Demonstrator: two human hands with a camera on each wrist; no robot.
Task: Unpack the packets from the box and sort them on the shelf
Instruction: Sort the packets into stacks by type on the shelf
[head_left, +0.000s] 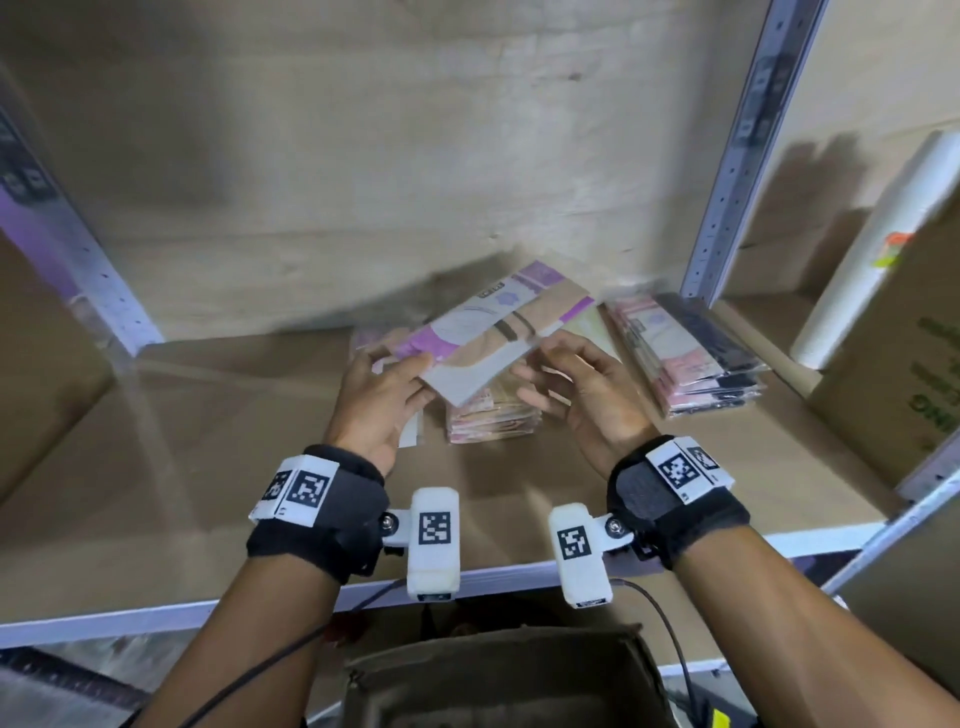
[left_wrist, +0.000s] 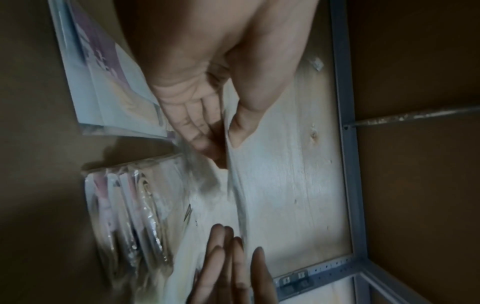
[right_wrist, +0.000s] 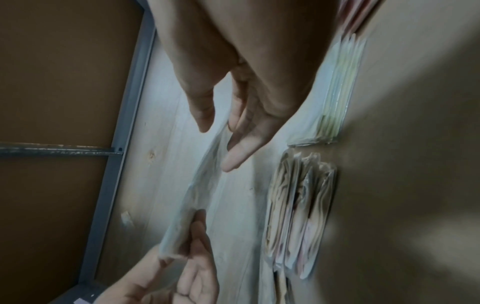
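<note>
I hold a flat purple-and-beige packet (head_left: 488, 332) tilted above the shelf board (head_left: 208, 467). My left hand (head_left: 423, 379) pinches its left end between thumb and fingers, which the left wrist view (left_wrist: 223, 144) also shows. My right hand (head_left: 535, 371) is at the packet's right end with its fingers straight and the thumb a little apart from the packet's edge (right_wrist: 197, 195). Under my hands lies a pile of beige and pink packets (head_left: 491, 421). A cardboard box (head_left: 498, 680) stands open below the shelf's front edge.
A pile of pink and black packets (head_left: 685, 358) lies at the right, a yellowish pile (head_left: 587, 322) behind it, and purple packets (head_left: 369, 343) behind my left hand. A metal upright (head_left: 737, 156), a white roll (head_left: 883, 249) and a carton (head_left: 904, 364) stand at the right.
</note>
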